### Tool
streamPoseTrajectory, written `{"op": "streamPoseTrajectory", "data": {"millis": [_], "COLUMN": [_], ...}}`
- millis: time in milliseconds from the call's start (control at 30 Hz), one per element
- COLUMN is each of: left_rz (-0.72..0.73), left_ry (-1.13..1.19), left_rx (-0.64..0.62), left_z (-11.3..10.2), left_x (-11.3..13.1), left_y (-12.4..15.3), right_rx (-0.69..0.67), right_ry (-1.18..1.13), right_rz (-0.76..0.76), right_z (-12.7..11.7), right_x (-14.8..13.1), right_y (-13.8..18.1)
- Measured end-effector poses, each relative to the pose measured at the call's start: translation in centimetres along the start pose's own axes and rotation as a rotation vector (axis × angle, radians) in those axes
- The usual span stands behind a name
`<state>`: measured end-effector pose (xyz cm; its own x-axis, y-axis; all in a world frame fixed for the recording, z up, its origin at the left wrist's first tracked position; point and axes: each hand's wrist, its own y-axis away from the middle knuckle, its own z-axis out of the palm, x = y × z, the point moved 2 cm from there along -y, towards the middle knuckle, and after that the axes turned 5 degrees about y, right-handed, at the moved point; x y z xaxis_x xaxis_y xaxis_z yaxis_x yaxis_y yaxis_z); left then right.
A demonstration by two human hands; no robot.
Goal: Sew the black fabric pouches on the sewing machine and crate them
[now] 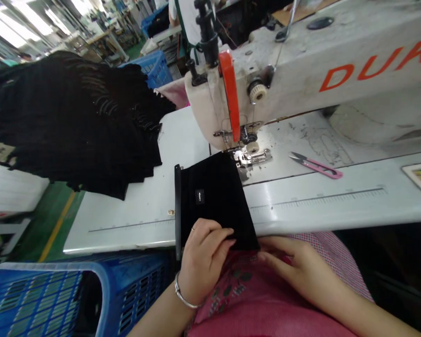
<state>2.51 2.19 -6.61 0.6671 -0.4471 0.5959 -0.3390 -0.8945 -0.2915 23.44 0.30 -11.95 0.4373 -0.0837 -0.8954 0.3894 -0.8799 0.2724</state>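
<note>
A flat black fabric pouch (214, 196) with a small label lies on the sewing machine table, one edge reaching the presser foot (247, 157). A dark strip (177, 210) runs down its left edge, with a small metal piece beside it. My left hand (205, 255), wearing a ring and a bracelet, rests on the lower part of the pouch with its fingers bent together, gripping the fabric near the front. At the lower right corner my right hand (287, 257) pinches the pouch between thumb and fingers, over my lap.
Pink-handled thread snips (315, 166) lie right of the presser foot. The sewing machine (301, 70) stands across the back. A large pile of black pieces (73, 117) hangs over the table's left end. A blue basket (105, 281) stands below left. Another person (191, 23) is behind the machine.
</note>
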Motion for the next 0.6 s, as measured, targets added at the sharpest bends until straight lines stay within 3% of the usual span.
{"op": "streamPoseTrajectory", "data": {"millis": [100, 333, 467, 600], "left_rz": [-0.135, -0.157, -0.159, -0.150], "left_ry": [0.181, 0.219, 0.193, 0.182], "left_rx": [0.029, 0.038, 0.049, 0.045], "left_z": [0.2, 0.3, 0.5, 0.6], "left_x": [-1.0, -1.4, -1.6, -1.7], "left_y": [-0.1, -0.3, -0.1, -0.1], "right_rx": [0.030, 0.287, 0.313, 0.303], "right_ry": [-0.152, 0.006, -0.063, 0.106], "right_rz": [0.035, -0.118, -0.163, -0.241], "right_z": [0.7, 1.2, 1.5, 1.7], "right_x": [-0.3, -0.6, -0.7, -1.3], "right_y": [-0.5, -0.2, -0.2, -0.5]}}
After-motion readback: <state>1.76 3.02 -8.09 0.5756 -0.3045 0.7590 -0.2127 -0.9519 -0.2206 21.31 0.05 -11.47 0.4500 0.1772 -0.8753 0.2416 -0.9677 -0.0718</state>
